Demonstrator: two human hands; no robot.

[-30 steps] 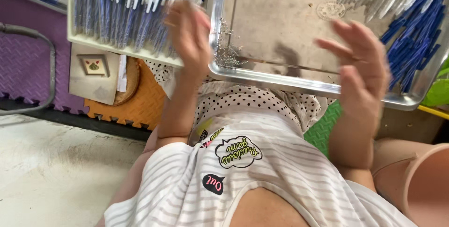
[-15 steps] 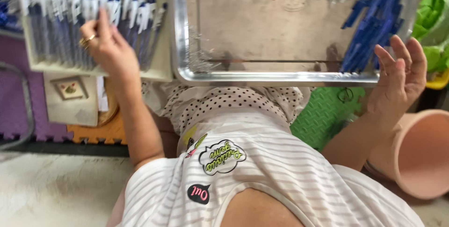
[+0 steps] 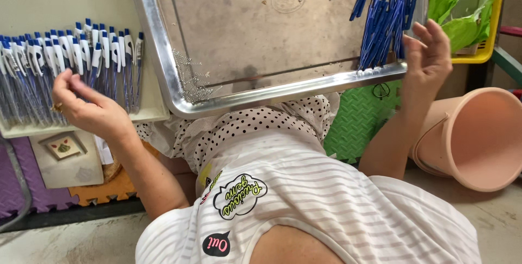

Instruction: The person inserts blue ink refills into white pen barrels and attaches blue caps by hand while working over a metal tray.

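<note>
Looking down from the head camera, the person is sitting with a big shiny rectangular metal tray (image 3: 239, 41) across the lap, its rounded near rim running from about 9 o'clock over to 3 o'clock just above the polka-dot fabric.

The left hand (image 3: 89, 109) is hanging out at 9 o'clock, palm half turned up and fingers loosely curled. It's hovering right at the near edge of a flat pale cardboard tray (image 3: 147, 113) that's holding a neat row of assembled white-and-blue ballpoint pens (image 3: 70, 73), all lying side by side with their clips pointing to 12 o'clock. I honestly can't tell if anything is pinched between those fingers; it's looking empty, but the fingertips are overlapping the pens.

The right hand (image 3: 427, 60) is sitting up at 2 o'clock, open, fingers spread and relaxed, gripping nothing. It's hovering just beside a loose heap of blue plastic pen barrels (image 3: 383, 16) piled in the metal tray's right corner. A few small silvery springs (image 3: 190, 76) are lying scattered near the tray's left rim, well apart from either hand.

Off at 3 o'clock a salmon-pink plastic bucket (image 3: 478, 139) is lying on its side, and a yellow crate with a green plastic bag (image 3: 462, 11) is sitting up at 1 o'clock.
</note>
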